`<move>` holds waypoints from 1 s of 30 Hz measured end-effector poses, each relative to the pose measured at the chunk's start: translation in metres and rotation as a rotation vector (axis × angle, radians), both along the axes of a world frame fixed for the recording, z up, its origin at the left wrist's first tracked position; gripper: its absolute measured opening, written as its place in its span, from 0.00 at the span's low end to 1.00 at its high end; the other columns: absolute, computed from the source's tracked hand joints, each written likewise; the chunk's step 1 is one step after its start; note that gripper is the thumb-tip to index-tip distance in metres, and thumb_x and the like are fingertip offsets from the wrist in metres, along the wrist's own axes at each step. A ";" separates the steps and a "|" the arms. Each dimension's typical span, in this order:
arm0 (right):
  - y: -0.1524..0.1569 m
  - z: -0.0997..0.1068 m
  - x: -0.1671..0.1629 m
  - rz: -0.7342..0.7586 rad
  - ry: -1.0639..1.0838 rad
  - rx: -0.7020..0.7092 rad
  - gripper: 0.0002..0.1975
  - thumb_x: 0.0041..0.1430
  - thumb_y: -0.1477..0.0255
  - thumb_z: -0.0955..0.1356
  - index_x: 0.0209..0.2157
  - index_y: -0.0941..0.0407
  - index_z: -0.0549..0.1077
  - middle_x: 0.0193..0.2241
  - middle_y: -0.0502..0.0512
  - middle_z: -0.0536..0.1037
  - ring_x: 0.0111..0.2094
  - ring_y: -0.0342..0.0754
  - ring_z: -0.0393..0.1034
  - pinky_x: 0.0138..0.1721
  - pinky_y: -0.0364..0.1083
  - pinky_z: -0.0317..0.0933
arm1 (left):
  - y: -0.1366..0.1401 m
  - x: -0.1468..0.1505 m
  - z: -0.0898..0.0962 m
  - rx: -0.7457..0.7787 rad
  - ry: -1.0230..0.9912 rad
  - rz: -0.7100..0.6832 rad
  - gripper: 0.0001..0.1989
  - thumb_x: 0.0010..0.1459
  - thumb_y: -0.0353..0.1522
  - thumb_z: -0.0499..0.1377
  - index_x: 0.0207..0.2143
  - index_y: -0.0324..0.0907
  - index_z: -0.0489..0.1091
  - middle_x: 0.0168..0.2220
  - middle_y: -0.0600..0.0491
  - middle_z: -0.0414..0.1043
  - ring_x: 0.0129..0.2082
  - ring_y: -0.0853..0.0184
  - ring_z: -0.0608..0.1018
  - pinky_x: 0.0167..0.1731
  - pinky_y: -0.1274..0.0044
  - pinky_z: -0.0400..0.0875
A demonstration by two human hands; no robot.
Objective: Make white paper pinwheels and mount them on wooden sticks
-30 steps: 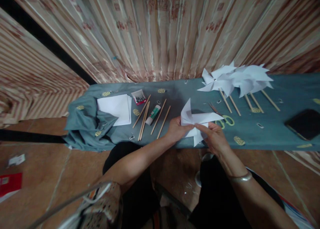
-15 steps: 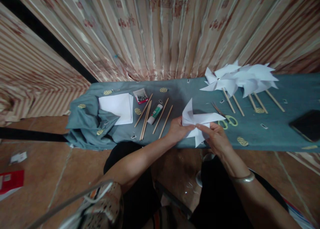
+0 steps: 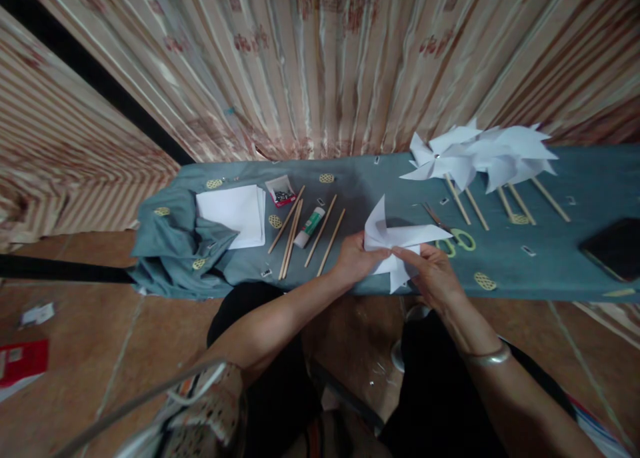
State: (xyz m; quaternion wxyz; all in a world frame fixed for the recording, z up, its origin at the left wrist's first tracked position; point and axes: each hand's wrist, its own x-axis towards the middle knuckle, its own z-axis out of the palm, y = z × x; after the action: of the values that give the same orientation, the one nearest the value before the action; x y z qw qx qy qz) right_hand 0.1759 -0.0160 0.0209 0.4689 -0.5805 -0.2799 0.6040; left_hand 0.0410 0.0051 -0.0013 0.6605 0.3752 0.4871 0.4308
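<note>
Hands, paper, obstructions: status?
Left hand and right hand gripping folded paper pinwheel. No stick seen on it. Scissors near right hand; nothing visibly blocking.

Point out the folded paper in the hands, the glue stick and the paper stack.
Folded paper (image 3: 392,237): head view, near its centre.
Glue stick (image 3: 309,227): head view, middle of its barrel.
Paper stack (image 3: 231,211): head view, on the top sheet.

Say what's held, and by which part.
A white paper pinwheel: left hand at its lower left, right hand at its lower right, thumbs near the centre.
</note>
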 end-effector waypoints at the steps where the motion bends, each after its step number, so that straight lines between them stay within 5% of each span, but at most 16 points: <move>1: 0.000 0.000 0.000 0.004 -0.001 0.002 0.18 0.24 0.63 0.82 0.20 0.54 0.78 0.17 0.49 0.78 0.17 0.41 0.68 0.19 0.40 0.63 | 0.000 0.000 0.000 0.001 -0.003 -0.001 0.07 0.40 0.26 0.66 0.26 0.36 0.73 0.24 0.57 0.71 0.24 0.74 0.69 0.25 0.83 0.63; 18: -0.004 -0.010 -0.001 0.016 -0.021 0.023 0.16 0.29 0.62 0.81 0.20 0.54 0.78 0.19 0.51 0.80 0.17 0.43 0.67 0.19 0.42 0.62 | -0.004 -0.005 0.003 -0.021 -0.043 0.009 0.07 0.39 0.26 0.67 0.26 0.36 0.75 0.24 0.55 0.74 0.23 0.73 0.71 0.26 0.82 0.66; 30: -0.005 0.000 0.003 0.064 0.016 0.084 0.18 0.35 0.63 0.80 0.31 0.53 0.81 0.26 0.50 0.83 0.24 0.45 0.73 0.28 0.43 0.66 | -0.001 -0.005 0.009 -0.048 -0.197 0.029 0.10 0.37 0.28 0.69 0.25 0.37 0.74 0.26 0.54 0.76 0.25 0.71 0.73 0.33 0.77 0.69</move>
State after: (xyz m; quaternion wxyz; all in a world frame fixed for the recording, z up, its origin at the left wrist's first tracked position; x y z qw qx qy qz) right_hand 0.1792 -0.0215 0.0207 0.4755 -0.5462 -0.3197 0.6110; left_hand 0.0360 0.0041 0.0074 0.7077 0.3080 0.4355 0.4633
